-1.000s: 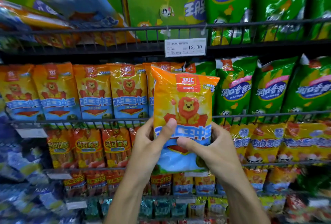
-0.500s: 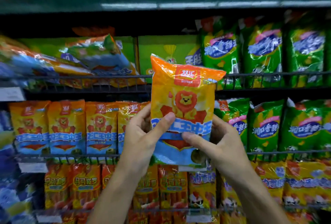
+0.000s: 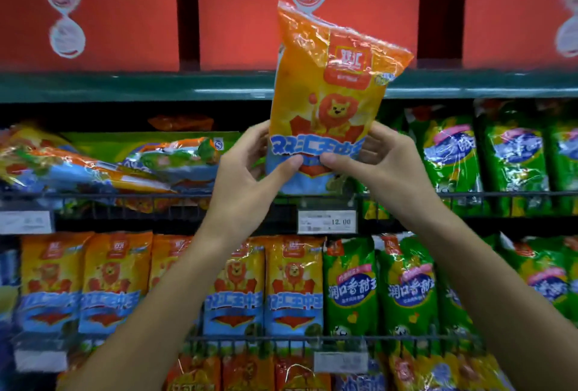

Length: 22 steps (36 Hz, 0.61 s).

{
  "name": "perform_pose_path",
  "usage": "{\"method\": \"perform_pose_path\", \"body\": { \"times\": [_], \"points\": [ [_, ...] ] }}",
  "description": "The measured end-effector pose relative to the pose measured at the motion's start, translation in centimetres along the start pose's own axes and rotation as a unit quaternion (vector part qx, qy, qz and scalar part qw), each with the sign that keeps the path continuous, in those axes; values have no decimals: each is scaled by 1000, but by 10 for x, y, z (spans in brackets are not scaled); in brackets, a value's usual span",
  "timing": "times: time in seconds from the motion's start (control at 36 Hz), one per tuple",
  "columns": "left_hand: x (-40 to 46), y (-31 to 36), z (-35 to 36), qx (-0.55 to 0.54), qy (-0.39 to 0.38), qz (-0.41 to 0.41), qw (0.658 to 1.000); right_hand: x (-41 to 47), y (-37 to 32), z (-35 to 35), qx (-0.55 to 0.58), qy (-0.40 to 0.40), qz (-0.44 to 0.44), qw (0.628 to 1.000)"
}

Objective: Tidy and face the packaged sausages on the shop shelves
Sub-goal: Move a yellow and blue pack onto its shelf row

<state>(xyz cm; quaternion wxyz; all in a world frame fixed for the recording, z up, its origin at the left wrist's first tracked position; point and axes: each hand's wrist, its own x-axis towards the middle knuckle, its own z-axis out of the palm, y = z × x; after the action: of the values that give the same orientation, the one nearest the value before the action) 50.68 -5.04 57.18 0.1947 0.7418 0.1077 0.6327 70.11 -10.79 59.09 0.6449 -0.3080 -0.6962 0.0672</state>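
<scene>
In the head view, an orange sausage pack (image 3: 328, 99) with a lion printed on its front stood upright in the air before the shelves, its top leaning a little to the right, held at its lower part between both hands. The left hand (image 3: 247, 171) gripped the pack's lower left edge, thumb laid across the blue band on the front and fingers curled behind it; the right hand (image 3: 375, 165) pinched the lower right edge the same way, its thumb almost meeting the left thumb on the front. The pack's bottom hung just above the wire rail (image 3: 125, 199) of the upper shelf, directly over a white price tag (image 3: 327, 221) reading 12.00. To the left on that shelf, several packs (image 3: 93, 165) lay toppled flat on their sides, orange and green mixed together. To the right stood green packs (image 3: 450, 152), upright behind the rail. On the shelf below, a row of matching orange lion packs (image 3: 109, 284) faced forward, partly hidden by the left forearm, with more green packs (image 3: 350, 287) beside them to the right. Red cartons (image 3: 93, 15) sat along the top ledge, behind the raised pack's upper end.
</scene>
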Motion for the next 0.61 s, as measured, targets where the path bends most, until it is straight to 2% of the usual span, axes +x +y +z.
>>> {"method": "perform_pose_path", "body": {
  "times": [0.19, 0.47, 0.61],
  "points": [
    [28, -22, -1, 42, -5, 10, 999, 33, 23, 1, -47, 1, -25, 999],
    [31, -56, 7, 92, -19, -55, 994, 46, 67, 7, -88, -51, 77, 992],
    [31, -59, 8, 126, -18, -46, 991, 49, 67, 10, -136, -73, 59, 986]
  ]
}}
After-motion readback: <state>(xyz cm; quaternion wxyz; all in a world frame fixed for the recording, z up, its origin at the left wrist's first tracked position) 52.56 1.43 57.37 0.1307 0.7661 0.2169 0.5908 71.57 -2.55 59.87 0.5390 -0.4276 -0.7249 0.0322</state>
